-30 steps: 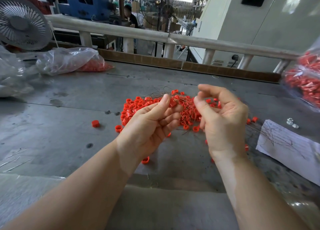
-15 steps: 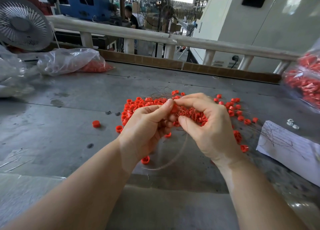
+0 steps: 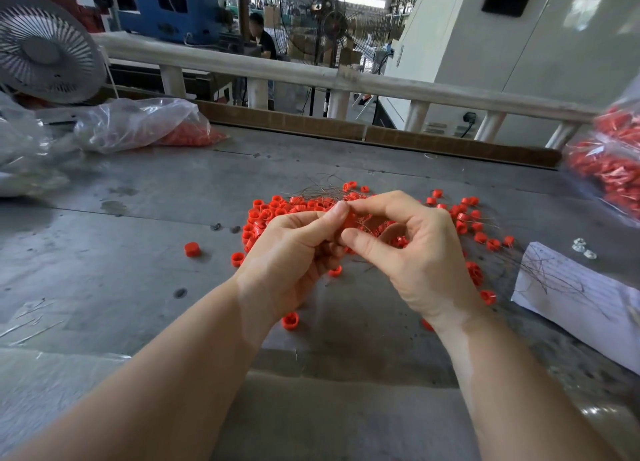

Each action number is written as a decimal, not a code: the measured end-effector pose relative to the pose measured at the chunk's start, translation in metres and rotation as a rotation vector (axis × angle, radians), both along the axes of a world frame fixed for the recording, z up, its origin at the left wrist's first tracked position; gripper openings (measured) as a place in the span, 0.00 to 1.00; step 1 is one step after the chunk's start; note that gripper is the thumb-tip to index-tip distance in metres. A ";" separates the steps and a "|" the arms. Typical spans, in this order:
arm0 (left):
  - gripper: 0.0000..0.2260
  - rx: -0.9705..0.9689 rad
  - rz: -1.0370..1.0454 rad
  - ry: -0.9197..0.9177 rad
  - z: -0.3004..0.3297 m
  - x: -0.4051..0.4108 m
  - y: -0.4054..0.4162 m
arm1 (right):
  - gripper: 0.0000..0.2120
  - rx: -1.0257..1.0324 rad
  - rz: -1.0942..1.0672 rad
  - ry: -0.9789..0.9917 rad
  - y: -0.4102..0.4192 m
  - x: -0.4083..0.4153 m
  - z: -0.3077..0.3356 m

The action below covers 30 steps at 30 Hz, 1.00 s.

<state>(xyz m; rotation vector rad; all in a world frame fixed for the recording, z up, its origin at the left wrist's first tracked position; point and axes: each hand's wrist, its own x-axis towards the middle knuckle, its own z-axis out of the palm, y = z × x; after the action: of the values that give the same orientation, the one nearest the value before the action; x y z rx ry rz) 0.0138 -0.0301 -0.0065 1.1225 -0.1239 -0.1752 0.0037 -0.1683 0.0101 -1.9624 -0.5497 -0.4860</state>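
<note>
Fingers [image 3: 375,202] of your left hand [image 3: 291,256] and right hand [image 3: 420,256] curl together, pinching a red cap [image 3: 349,220] and thin wire [image 3: 367,225] just above the cap pile [image 3: 270,212] on the surface [image 3: 104,252]. Hold the cap steady and feed the wire slowly to avoid kinks.

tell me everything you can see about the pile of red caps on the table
The pile of red caps is a loose heap of small round hollow pieces, plastic by the look, lying on the grey table. Thin dark wires tangle through it, and strays lie scattered around it. The left hand and right hand, pinching one cap between them, hide its middle.
</note>
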 end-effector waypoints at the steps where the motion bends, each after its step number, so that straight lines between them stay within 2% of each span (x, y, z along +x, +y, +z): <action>1: 0.10 0.009 0.000 -0.001 0.000 0.000 0.000 | 0.11 0.001 0.006 0.000 0.000 0.000 0.001; 8: 0.09 0.022 -0.040 0.022 0.002 0.000 0.003 | 0.11 0.006 0.039 -0.054 -0.002 0.000 0.003; 19: 0.09 0.014 -0.091 0.040 0.004 -0.002 0.002 | 0.05 -0.137 -0.031 -0.262 -0.002 0.001 -0.001; 26: 0.09 0.023 -0.089 0.039 0.006 -0.005 0.001 | 0.05 -0.184 -0.030 -0.269 -0.002 0.001 0.000; 30: 0.13 0.017 -0.052 0.006 0.008 -0.005 0.000 | 0.04 -0.045 -0.024 -0.188 0.001 0.001 -0.001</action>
<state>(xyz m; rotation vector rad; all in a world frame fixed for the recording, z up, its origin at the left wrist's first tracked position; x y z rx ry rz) 0.0084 -0.0299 0.0019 1.1366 -0.1462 -0.2264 0.0042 -0.1677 0.0096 -1.9796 -0.6604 -0.6831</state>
